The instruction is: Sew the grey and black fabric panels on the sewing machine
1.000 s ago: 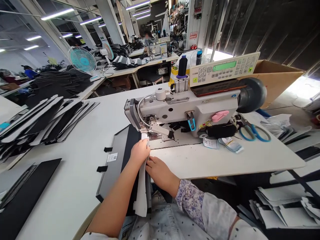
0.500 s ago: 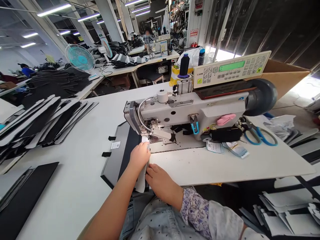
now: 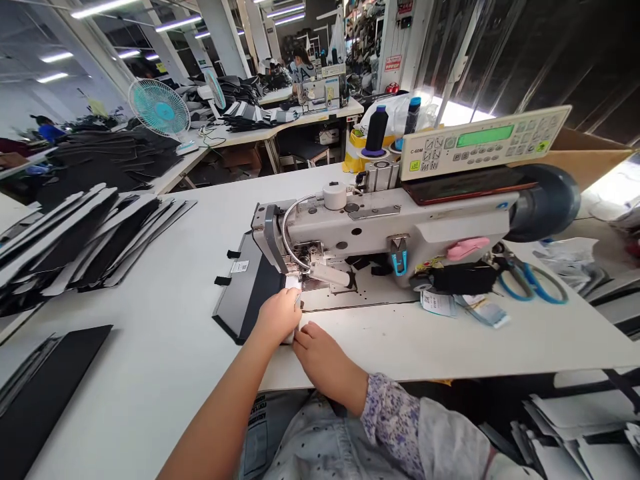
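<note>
A grey and black fabric panel (image 3: 233, 288) with black tabs and a white label lies flat at the sewing machine (image 3: 345, 230). Its right edge runs under the needle area, where a pale strip shows. My left hand (image 3: 278, 315), fingers curled, grips the panel's edge just in front of the presser foot. Close behind it, my right hand (image 3: 324, 357) holds the near end of the same edge between thumb and fingers. Both sets of fingertips partly hide the edge, and the needle itself is too small to make out.
Stacked panels (image 3: 95, 240) and a black panel pile (image 3: 55, 373) lie on the left. Blue-handled scissors (image 3: 535, 283), paper labels (image 3: 483, 310) and a phone (image 3: 467, 185) are at right. A fan (image 3: 160, 110) and a co-worker (image 3: 301, 67) are farther back.
The panel has slid away from me under the machine, so less of its near end shows. My hands stay close to the same edge. The view has shifted slightly.
</note>
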A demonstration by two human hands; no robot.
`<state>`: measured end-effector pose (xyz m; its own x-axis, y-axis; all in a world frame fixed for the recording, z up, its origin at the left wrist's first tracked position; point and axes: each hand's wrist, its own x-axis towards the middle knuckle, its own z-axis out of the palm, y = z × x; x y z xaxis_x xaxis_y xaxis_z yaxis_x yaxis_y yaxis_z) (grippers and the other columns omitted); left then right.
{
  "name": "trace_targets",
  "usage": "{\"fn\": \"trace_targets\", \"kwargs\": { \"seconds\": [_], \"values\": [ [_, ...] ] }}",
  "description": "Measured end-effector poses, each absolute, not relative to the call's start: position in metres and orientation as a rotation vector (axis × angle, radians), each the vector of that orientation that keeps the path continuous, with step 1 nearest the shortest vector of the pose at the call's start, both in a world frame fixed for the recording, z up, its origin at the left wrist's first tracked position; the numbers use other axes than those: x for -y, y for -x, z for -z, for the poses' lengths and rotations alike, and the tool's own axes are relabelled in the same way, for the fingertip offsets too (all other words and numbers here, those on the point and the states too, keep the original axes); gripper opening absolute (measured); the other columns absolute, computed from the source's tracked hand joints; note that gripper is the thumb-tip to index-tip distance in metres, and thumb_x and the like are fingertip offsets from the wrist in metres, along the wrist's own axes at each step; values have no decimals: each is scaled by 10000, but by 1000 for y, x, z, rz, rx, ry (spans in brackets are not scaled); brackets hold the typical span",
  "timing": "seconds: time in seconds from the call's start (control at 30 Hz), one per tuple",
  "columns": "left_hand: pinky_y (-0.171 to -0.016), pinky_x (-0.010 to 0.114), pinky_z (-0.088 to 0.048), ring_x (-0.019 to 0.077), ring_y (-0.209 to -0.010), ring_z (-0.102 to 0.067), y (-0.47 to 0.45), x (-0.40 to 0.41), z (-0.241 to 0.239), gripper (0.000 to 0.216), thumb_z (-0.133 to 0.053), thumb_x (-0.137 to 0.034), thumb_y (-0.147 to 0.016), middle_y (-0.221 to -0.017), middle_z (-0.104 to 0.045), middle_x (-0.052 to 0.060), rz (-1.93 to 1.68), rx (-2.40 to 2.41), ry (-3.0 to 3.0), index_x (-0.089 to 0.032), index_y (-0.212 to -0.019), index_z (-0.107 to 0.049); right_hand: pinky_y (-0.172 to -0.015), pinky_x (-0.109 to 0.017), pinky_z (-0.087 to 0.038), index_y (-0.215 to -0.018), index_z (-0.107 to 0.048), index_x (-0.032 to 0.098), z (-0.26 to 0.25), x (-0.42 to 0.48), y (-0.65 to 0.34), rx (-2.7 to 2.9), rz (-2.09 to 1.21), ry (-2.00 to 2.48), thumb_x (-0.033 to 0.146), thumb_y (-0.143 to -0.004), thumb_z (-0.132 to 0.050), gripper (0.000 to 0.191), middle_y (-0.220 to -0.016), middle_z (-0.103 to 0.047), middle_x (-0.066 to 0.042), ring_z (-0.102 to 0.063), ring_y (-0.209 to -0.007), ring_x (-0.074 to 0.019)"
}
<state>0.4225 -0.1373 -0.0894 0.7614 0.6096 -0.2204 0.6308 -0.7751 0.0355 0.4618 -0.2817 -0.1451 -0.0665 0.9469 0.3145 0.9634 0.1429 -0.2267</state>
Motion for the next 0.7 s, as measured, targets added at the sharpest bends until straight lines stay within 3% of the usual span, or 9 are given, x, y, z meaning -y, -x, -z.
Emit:
{"fn": "trace_targets", "kwargs": {
  "seconds": [0.13, 0.37, 0.7],
  "values": [
    [-733, 240, -433, 168, -977, -622, -402, 138, 80, 412, -473, -150, -783, -1095, -665, 8, 410, -921, -2677, -287, -1156, -579, -793, -361, -438, -939, -607, 130, 145, 269, -470, 2020, 103, 1880, 51, -865, -506, 147, -933, -592, -92, -494, -857, -216],
    [-813, 255, -447, 165, -994, -608, -389, 144, 103, 352, -433, -144, -854, -1111, -630, 37, 123, -935, -2755, -247, -1146, -601, -840, -351, -436, -978, -601, 127, 145, 252, -486, 1872, 44, 1958, 24, -815, -556, 198, -946, -580, -92, -494, -924, -224],
    [-805, 269, -458, 173, -959, -601, -417, 122, 117, 299, -408, -167, -901, -1065, -626, 55, -31, -939, -2799, -233, -1086, -634, -902, -365, -447, -1074, -621, 106, 152, 217, -509, 1738, 22, 2020, 83, -879, -508, 226, -1037, -616, -125, -535, -943, -225]
  ]
}}
